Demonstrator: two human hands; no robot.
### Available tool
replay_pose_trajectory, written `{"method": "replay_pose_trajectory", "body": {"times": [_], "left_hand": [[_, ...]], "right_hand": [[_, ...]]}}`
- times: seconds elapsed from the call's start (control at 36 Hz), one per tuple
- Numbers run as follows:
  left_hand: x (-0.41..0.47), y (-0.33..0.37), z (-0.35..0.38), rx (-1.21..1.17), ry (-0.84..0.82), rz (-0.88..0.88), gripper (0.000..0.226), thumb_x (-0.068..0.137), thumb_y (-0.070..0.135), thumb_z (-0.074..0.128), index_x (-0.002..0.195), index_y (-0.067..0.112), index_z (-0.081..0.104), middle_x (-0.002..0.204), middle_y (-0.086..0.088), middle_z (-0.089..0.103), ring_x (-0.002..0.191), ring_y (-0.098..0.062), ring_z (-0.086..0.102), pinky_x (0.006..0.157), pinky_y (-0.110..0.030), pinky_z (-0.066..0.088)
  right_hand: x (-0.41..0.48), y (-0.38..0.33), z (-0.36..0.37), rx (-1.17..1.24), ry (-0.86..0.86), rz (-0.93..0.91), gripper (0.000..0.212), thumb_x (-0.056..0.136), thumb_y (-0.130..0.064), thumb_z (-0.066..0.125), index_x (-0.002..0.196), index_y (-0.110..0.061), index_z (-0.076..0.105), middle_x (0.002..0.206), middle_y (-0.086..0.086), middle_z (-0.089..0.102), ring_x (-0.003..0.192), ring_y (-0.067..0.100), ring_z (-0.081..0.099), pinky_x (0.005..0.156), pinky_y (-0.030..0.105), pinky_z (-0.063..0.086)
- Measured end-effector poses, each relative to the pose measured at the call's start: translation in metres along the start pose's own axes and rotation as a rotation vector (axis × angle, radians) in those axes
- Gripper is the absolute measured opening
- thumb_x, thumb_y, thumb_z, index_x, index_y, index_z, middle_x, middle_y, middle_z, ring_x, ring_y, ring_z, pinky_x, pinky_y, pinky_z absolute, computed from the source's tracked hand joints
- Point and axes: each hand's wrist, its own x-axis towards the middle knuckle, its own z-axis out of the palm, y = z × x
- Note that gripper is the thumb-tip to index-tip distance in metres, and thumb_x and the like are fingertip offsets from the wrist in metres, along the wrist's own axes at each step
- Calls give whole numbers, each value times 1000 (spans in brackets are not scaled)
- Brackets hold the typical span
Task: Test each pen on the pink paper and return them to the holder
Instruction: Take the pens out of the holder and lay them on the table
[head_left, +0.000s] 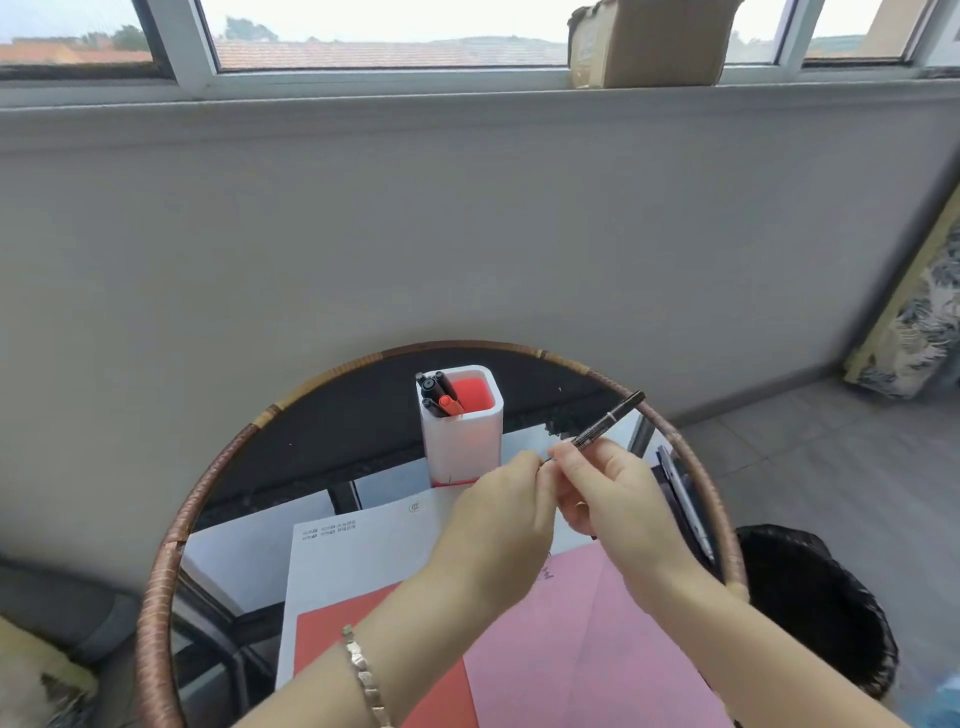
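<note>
My right hand (621, 499) grips a black pen (605, 422) that slants up to the right above the table. My left hand (501, 512) pinches at the pen's near tip, right beside the right hand's fingers; whether a cap sits between them is hidden. A white pen holder with a red inside (467, 434) stands just behind my hands with several pens, black and one red, leaning in its left corner. The pink paper (587, 649) lies on the table under my forearms, with faint marks near its top edge.
The round glass table has a woven rattan rim (171, 540). A white printed sheet (363, 551) and a red sheet (332, 639) lie under the pink paper. More pens (685, 499) lie by the right rim. A black bin (815, 597) stands at the right.
</note>
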Motion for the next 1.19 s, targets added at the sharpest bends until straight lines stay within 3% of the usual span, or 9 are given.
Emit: {"method": "replay_pose_trajectory", "body": {"times": [0.22, 0.33, 0.42, 0.53, 0.67, 0.72, 0.81, 0.97, 1.19], "left_hand": [[-2, -5, 10, -441, -114, -18, 28, 98, 36, 34, 75, 28, 48, 47, 14, 43, 41, -7, 31, 43, -17, 27], [1, -10, 5, -472, -198, -179, 23, 97, 42, 31, 82, 28, 43, 65, 4, 38, 54, -11, 32, 48, -23, 29], [3, -18, 1, -428, -152, -331, 17, 97, 31, 28, 87, 23, 39, 74, 0, 40, 62, -13, 37, 54, -25, 32], [1, -28, 1, -307, -79, -356, 11, 95, 14, 27, 99, 13, 37, 72, -3, 40, 59, -14, 36, 48, -22, 31], [2, -31, 10, -289, -87, -384, 13, 96, 13, 30, 98, 21, 40, 93, -6, 52, 65, -10, 47, 44, -16, 39], [2, -31, 15, -306, -86, -370, 15, 96, 13, 32, 96, 24, 43, 105, -7, 51, 74, -10, 55, 42, -11, 42], [3, -29, 21, -292, -91, -316, 17, 95, 16, 37, 95, 29, 47, 106, -6, 54, 84, -17, 61, 46, -10, 44], [16, -19, 44, -257, -77, -243, 14, 93, 17, 48, 102, 21, 57, 97, 1, 58, 85, -14, 60, 58, -21, 45], [52, -9, 94, -51, -115, -208, 31, 90, 21, 51, 121, 19, 50, 120, 0, 56, 108, -20, 54, 92, -33, 44]], "right_hand": [[0, 3, -8, 115, -64, 14, 24, 94, -13, 46, 71, -9, 51, 46, -10, 38, 43, 6, 33, 42, 11, 30], [17, -5, -28, 57, -27, 30, 23, 92, -18, 49, 72, -15, 59, 55, -8, 51, 54, 7, 47, 56, 18, 40], [45, -16, -60, 40, 89, 74, 20, 91, -13, 51, 73, -11, 60, 60, 1, 52, 51, 9, 52, 48, 18, 39], [70, -10, -86, -356, -92, 239, 9, 88, -11, 55, 80, -6, 58, 60, 4, 43, 45, 10, 41, 38, 13, 33], [75, 23, -72, -1008, -135, 115, 35, 86, -21, 52, 119, -10, 51, 60, -1, 52, 82, 20, 55, 72, 30, 44], [75, 38, -68, -1110, -151, 64, 31, 89, -22, 50, 118, -13, 45, 62, -4, 44, 85, 20, 52, 69, 32, 42], [72, 52, -68, -1170, -167, 19, 18, 91, -20, 47, 106, -11, 47, 69, -3, 46, 61, 14, 45, 50, 25, 31], [71, 68, -83, -1335, -198, -91, 18, 92, -30, 46, 100, -16, 53, 98, 2, 63, 88, 22, 58, 71, 31, 45], [70, 73, -100, -1167, -126, -169, 12, 91, -26, 48, 80, -27, 53, 74, -13, 48, 71, 7, 47, 57, 17, 35]]}}
